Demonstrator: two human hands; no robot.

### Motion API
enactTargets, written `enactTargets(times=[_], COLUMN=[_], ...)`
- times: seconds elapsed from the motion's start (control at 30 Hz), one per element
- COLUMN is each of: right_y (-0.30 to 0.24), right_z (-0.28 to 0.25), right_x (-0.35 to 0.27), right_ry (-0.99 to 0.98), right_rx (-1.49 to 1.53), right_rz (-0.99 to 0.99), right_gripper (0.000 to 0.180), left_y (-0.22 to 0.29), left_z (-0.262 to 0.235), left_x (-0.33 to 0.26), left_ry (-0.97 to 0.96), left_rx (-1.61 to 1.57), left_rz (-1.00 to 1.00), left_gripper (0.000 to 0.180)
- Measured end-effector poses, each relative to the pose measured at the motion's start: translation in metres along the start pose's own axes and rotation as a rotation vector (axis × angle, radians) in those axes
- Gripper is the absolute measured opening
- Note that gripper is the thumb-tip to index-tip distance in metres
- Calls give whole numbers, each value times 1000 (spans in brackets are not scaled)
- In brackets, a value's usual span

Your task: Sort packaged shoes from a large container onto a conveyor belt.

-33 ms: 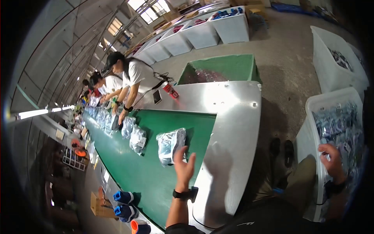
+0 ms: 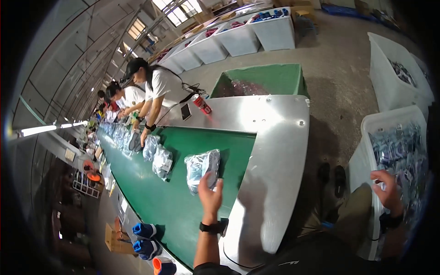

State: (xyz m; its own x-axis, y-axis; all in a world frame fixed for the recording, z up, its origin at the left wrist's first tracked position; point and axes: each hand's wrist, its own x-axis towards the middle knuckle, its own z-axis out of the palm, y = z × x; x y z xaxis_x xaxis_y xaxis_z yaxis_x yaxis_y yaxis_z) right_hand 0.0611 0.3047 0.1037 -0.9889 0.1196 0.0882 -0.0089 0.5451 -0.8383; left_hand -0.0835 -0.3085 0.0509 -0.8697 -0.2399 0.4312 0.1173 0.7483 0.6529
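My left hand [image 2: 211,200], with a dark band at the wrist, reaches over the green conveyor belt [image 2: 197,229]. Its fingers and thumb are apart, and it holds nothing. The fingertips overlap the near edge of a clear plastic bag [image 2: 201,167] with grey-blue contents; whether they touch it I cannot tell. On my right side, my right hand [image 2: 388,192] hangs over the rim of a white bin [image 2: 366,137]. Its fingers are bent and parted from the thumb, with nothing visible between them. Inside that bin lie many plastic-wrapped items [image 2: 398,146].
A metal ledge [image 2: 275,178] borders the belt, carrying a red can [image 2: 201,104] and a phone [image 2: 185,112]. Co-workers [image 2: 158,87] handle bagged items farther along. Blue shoes [image 2: 145,247] stand at the belt's left edge. Beyond the ledge is a green bin [image 2: 261,73].
My left hand has shifted slightly left, closer over the plastic bag. My right hand has moved a little left above the bin. A co-worker's hands have shifted slightly around a dark item.
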Motion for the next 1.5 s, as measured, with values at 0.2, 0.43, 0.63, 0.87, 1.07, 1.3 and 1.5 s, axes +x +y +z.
enactTargets(times=[0.2,0.43,0.63,0.87,1.07,1.3,1.5], right_y=[-43,-48,-39,-14,-14,-18,-14], right_z=[57,84,95,87,79,62,66], right_x=[44,47,37,27,40,38,46], right_ry=[-202,-211,-219,-258,-322,-194,-145], right_rx=[-6,-70,-4,59,53,23,-104], right_rz=[-230,-245,-256,-167,-195,-255,-648], right_gripper=[36,35,32,32,35,45,83], left_y=[-146,-187,-99,21,74,127,239], left_z=[-52,-26,10,27,55,92,78], left_x=[42,60,-3,-79,-74,-67,-106], left_ry=[240,-242,87,-129,-414,-668,-718], left_rx=[421,-492,-463,-476,-530,-1135,-824], left_rz=[-178,-906,-324,-192,-391,-931,-862], left_gripper=[61,39,64,49,78,64,68])
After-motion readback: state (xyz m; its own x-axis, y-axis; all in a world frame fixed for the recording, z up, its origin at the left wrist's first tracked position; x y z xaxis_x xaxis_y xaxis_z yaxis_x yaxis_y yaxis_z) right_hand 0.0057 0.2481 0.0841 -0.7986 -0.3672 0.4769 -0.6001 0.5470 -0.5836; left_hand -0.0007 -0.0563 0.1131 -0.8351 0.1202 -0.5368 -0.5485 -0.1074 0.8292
